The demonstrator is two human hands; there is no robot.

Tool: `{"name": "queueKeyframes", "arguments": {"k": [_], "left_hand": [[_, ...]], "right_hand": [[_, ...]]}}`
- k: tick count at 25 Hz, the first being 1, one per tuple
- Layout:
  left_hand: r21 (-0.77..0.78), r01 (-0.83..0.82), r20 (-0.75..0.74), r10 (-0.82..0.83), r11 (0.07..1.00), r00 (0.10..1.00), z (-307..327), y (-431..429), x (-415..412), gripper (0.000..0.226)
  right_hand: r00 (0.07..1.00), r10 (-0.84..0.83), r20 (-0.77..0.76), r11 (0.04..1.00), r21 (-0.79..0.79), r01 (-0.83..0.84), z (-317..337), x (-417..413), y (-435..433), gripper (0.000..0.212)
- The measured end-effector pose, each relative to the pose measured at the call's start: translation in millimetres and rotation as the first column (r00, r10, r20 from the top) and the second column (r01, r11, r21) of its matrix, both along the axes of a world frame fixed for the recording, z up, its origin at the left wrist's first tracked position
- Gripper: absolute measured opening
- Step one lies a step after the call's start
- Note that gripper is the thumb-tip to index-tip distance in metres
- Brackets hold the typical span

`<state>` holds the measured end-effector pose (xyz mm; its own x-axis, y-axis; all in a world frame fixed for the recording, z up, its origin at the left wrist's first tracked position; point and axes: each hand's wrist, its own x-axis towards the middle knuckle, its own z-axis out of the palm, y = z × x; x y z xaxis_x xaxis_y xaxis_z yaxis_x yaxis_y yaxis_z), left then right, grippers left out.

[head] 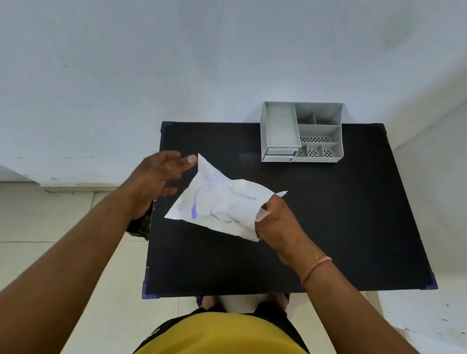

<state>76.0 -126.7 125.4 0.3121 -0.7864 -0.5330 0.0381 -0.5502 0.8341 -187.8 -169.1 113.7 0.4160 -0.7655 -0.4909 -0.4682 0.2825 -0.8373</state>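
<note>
A crumpled white plastic packet (223, 205) with blue print, partly reading "GLOVES", hangs above the black table (339, 219). My right hand (276, 223) grips the packet's right end, fingers curled round the torn edge. My left hand (158, 179) is beside the packet's left corner, fingers relaxed and spread, its thumb tip close to that corner; I cannot tell whether it touches. The left hand holds nothing.
A grey plastic organiser (302, 132) with several compartments and small drawers stands at the table's far edge. White walls rise behind and to the right of the table. Pale floor tiles lie to the left. A dark object (141, 224) shows at the table's left edge, under my wrist.
</note>
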Motion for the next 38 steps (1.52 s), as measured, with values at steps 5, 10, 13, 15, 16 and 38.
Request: {"name": "queueKeyframes", "arguments": {"k": [5,10,13,15,16,38], "left_hand": [[0.094,0.211,-0.536,-0.129,0.973,0.834,-35.2,26.9,-14.5,0.062],[0.078,0.097,-0.556,-0.037,0.992,0.83,-50.9,45.8,-37.9,0.05],[0.113,0.127,-0.556,-0.043,0.985,0.83,-52.5,50.3,-39.0,0.045],[0.119,0.126,-0.561,-0.038,0.985,0.827,-56.8,51.7,-40.6,0.044],[0.122,0.106,-0.552,-0.021,0.987,0.834,-58.9,51.6,-42.6,0.043],[0.336,-0.221,-0.149,0.284,0.916,0.947,-160.6,68.7,-27.2,0.038]], "right_hand": [[0.993,0.036,-0.113,0.991,-0.125,-0.05,-6.4,-15.2,0.3,0.036],[0.979,-0.205,-0.003,0.95,0.239,0.2,-19.4,-28.3,10.6,0.015],[0.965,-0.188,0.183,0.869,0.489,0.076,-11.9,-38.7,14.6,0.02],[0.987,-0.107,0.118,0.947,0.315,0.065,-19.7,-39.7,17.0,0.02],[0.997,-0.058,0.05,0.989,0.137,0.051,-23.0,-37.7,18.8,0.02],[0.776,-0.607,0.17,0.789,0.247,0.563,-5.7,-113.2,3.4,0.031]]}}
